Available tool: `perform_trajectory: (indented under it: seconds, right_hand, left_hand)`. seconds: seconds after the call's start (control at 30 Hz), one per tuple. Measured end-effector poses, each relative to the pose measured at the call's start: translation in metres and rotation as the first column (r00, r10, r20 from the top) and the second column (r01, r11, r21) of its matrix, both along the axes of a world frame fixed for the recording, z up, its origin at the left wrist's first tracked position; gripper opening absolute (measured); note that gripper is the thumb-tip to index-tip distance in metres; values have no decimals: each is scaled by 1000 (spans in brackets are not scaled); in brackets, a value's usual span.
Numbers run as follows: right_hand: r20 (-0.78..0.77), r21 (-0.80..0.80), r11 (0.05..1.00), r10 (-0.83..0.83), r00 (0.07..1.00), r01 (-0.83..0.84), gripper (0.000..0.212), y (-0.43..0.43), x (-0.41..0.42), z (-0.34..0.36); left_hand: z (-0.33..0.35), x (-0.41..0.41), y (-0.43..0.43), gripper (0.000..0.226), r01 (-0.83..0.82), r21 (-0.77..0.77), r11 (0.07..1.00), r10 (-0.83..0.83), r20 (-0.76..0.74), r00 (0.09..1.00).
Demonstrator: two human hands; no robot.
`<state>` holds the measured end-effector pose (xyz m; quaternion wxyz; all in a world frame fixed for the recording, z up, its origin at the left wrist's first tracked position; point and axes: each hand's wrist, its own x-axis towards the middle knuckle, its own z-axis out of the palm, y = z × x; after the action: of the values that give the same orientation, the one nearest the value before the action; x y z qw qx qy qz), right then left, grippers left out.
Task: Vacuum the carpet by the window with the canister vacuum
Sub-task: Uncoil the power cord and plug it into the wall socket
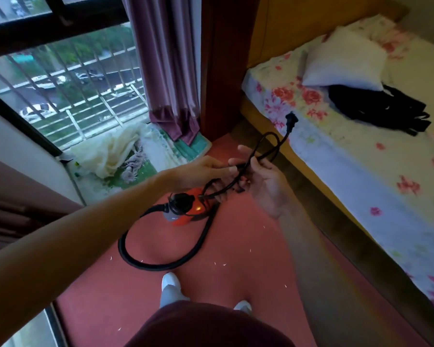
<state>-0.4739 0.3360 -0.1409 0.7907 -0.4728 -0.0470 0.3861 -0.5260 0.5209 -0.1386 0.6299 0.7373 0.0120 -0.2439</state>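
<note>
black power cord (258,156) in both hands, plug (291,119) pointing up-right.

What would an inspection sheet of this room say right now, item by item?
Surface: red carpet, scattered with small white bits.
Job's things: orange canister vacuum on the carpet, black hose looped beside it.
Clutter: pale cloth heaped by the window; black garment on the bed.
Hands: left hand and right hand both hold the power cord.
Cables: power cord looped, plug free.
Surroundings: barred window, purple curtain, floral bed.
</note>
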Motion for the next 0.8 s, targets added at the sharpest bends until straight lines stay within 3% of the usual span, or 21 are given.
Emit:
perform_trajectory:
  seconds: [0.13, 0.3, 0.37, 0.43, 0.5, 0.63, 0.8]
  right_hand:
    - [-40, -54, 998, 22, 999, -24, 38, -50, 18, -2]
    - [-237, -196, 980, -13, 972, -35, 39, -100, 39, -7]
    - [-186, -360, 933, -71, 980, 0, 26, -116, 46, -14]
    - [-53, -563, 825, -106, 993, 57, 17, -131, 53, -22]
    - [66, -657, 736, -157, 985, 162, 19, -144, 58, -27]
    - [150, -630, 691, -338, 929, 353, 23, -154, 64, -37]
    - [142, -723, 618, -305, 942, 309, 23, -140, 66, -56]
  left_hand:
    - [2, 5, -46, 38, -92, 62, 994, 93, -11, 996]
    - [16, 16, -73, 35, -70, 403, 913, 48, 63, 997]
    - [26, 17, -70, 33, -41, 530, 847, -2, 81, 997]
    - [37, 16, -61, 24, -36, 624, 781, -6, 64, 998]
    - [46, 14, -46, 23, -85, 586, 806, 80, 34, 996]
    - [62, 15, -17, 26, -170, 451, 876, 165, 49, 985]
    - [76, 36, -5, 29, -296, 187, 937, 281, 104, 954]
